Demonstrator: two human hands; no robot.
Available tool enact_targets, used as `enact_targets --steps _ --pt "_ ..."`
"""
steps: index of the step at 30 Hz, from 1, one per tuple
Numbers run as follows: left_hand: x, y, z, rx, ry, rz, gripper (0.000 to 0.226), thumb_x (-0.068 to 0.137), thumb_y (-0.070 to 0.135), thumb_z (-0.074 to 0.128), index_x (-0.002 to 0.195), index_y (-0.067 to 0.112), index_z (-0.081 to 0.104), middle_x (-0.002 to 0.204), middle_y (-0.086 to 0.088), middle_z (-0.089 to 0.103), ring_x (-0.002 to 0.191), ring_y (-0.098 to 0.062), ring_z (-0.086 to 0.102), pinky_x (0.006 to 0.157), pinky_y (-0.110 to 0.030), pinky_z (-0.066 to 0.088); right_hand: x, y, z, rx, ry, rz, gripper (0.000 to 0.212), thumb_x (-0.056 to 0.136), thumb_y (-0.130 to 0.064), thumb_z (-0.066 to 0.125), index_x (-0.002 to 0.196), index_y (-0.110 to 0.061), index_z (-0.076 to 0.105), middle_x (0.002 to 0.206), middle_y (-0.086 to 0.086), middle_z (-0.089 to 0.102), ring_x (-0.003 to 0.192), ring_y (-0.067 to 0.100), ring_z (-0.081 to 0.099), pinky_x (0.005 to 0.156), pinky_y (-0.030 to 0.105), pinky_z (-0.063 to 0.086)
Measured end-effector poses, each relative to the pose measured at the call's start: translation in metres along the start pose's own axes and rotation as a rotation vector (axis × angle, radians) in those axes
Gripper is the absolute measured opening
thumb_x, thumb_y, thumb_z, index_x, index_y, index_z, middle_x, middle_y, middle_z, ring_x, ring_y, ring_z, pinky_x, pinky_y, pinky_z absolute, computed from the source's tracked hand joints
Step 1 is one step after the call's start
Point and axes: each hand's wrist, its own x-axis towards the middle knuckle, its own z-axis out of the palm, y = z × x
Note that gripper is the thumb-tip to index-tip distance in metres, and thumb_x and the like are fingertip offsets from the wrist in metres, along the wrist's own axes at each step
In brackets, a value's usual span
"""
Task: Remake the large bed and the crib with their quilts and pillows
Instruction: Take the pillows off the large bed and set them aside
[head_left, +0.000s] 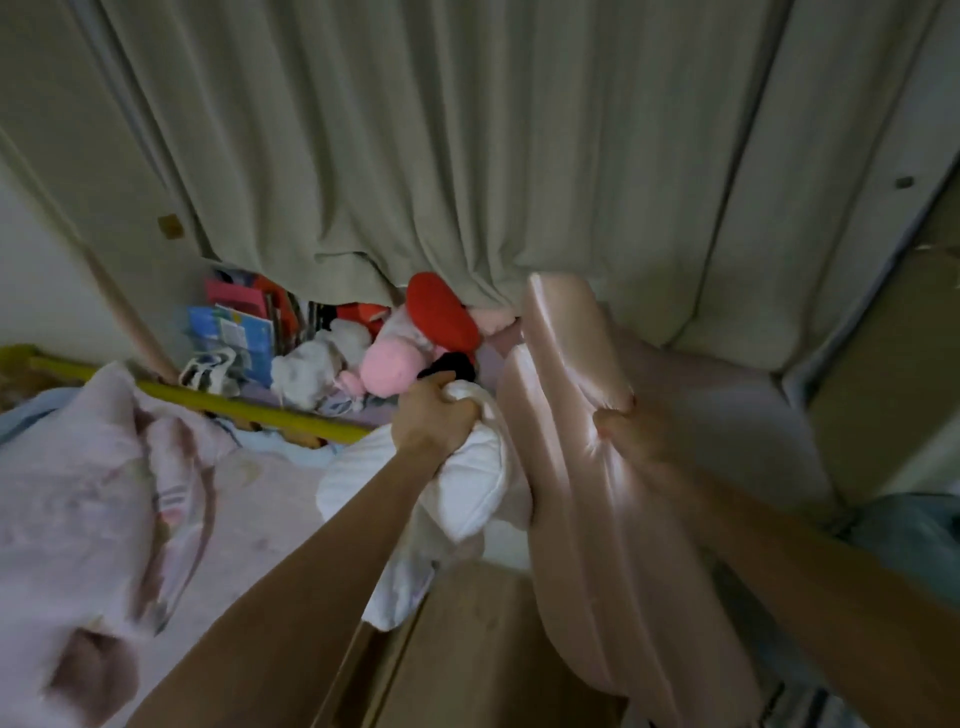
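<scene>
Two pillows are held up at centre right of the frame, side by side and touching. A pink satin-cased pillow (582, 467) stands on edge, its long axis running from the lower centre right up toward the curtain (415, 156) at the top. Its upper end reaches the curtain hem and its lower end hangs over a brown wooden board (467, 649), apparently a bed end. A white pillow (467, 483) hangs immediately left of it, bunched at the top and drooping toward the same board. The left hand (434, 423) is clenched round the gathered top of the white pillow. The right hand (631, 441) clamps the pink pillow at its right face, thumb dug into the satin; the remaining fingers are hidden behind the fabric. Both loads lie forward of the wrists, so each hand is already on its own pillow, the left being nearer the mattress. Left of the hands, across the lower left of the frame, lies a rumpled pale pink quilt (88, 499) on the sheet. Behind it a yellow rail (208, 402) crosses the centre left, judged to be the crib side, though this cannot be confirmed. Beyond the rail, under the curtain hem, sit a pink and red plush toy (415, 338) and a stack of books (244, 322). Judgement: both pillows have yet to be set down, and either placement runs leftward from the present grip.
</scene>
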Motion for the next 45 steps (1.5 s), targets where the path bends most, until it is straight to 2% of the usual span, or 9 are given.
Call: enact_targets --steps 8,13,23,29,33,36,39,42,45 --pt "0.185 0.06 0.089 -0.027 -0.171 0.118 0.055 0.056 0.032 0.05 0.107 0.02 0.07 0.102 -0.002 0.072 0.099 -0.023 0.064 0.088 -0.031 0.051 0.192 -0.013 -0.017 -0.149 0.259 0.0 0.04 0.085 -0.026 0.062 0.116 -0.001 0.062 0.116 0.019 0.064 0.108 0.037 0.059 0.09 0.036 0.044" --pt "0.289 0.133 0.174 0.089 -0.334 0.217 0.049 0.059 0.035 0.058 0.106 0.028 0.069 0.103 -0.002 0.072 0.102 -0.026 0.064 0.088 -0.033 0.051 0.293 -0.015 -0.065 -0.225 0.32 0.113 0.028 0.083 -0.029 0.06 0.1 -0.007 0.064 0.086 0.006 0.059 0.094 0.032 0.062 0.07 0.03 0.043" --pt "0.413 0.217 0.324 0.506 -0.603 0.785 0.056 0.075 0.035 0.063 0.13 0.025 0.055 0.129 -0.007 0.059 0.117 -0.032 0.054 0.096 -0.039 0.044 0.369 0.018 -0.079 -0.378 0.556 0.238 0.028 0.08 -0.025 0.062 0.101 -0.007 0.063 0.095 0.016 0.067 0.088 0.036 0.064 0.067 0.028 0.042" --pt "0.452 0.171 0.372 0.791 -0.897 0.908 0.07 0.087 0.03 0.065 0.147 0.013 0.033 0.149 -0.01 0.036 0.136 -0.027 0.036 0.107 -0.034 0.029 0.404 0.012 -0.041 -0.366 0.732 0.322 0.041 0.079 -0.026 0.061 0.118 -0.012 0.061 0.106 0.016 0.067 0.101 0.036 0.063 0.084 0.036 0.048" --pt "0.46 0.112 0.383 0.949 -0.908 1.017 0.052 0.085 0.024 0.062 0.132 0.012 0.044 0.135 -0.01 0.043 0.119 -0.027 0.049 0.092 -0.034 0.041 0.419 0.015 -0.008 -0.391 0.672 0.385 0.04 0.079 -0.029 0.06 0.115 -0.012 0.06 0.102 0.014 0.068 0.096 0.036 0.063 0.078 0.034 0.047" --pt "0.478 0.065 0.377 0.954 -0.985 0.764 0.057 0.086 0.019 0.061 0.138 0.011 0.038 0.122 -0.007 0.049 0.109 -0.022 0.053 0.089 -0.031 0.044 0.427 0.02 0.024 -0.379 0.641 0.388 0.042 0.077 -0.028 0.06 0.115 -0.01 0.06 0.1 0.014 0.068 0.092 0.037 0.064 0.077 0.035 0.048" --pt "0.494 0.065 0.368 0.278 -1.114 0.037 0.063 0.091 0.02 0.062 0.145 0.008 0.032 0.09 0.004 0.048 0.076 -0.009 0.048 0.069 -0.02 0.04 0.43 0.024 0.046 -0.381 0.645 0.395 0.041 0.077 -0.029 0.06 0.113 -0.009 0.061 0.098 0.015 0.068 0.091 0.038 0.064 0.079 0.039 0.051" --pt "0.495 0.086 0.358 -0.231 -1.089 -0.385 0.068 0.086 0.053 0.061 0.142 0.02 0.039 0.123 -0.007 0.052 0.106 -0.025 0.055 0.088 -0.035 0.048 0.436 0.017 0.06 -0.447 0.688 0.325 0.037 0.078 -0.029 0.059 0.109 -0.008 0.062 0.092 0.015 0.069 0.085 0.038 0.065 0.075 0.039 0.052" --pt "0.487 0.105 0.35 -0.449 -1.144 -0.53 0.09 0.069 0.078 0.057 0.142 0.029 0.037 0.135 -0.008 0.042 0.125 -0.031 0.045 0.103 -0.051 0.041 0.439 0.001 0.073 -0.568 0.694 0.115 0.035 0.08 -0.026 0.056 0.105 -0.004 0.062 0.08 0.016 0.068 0.073 0.038 0.064 0.063 0.032 0.043"
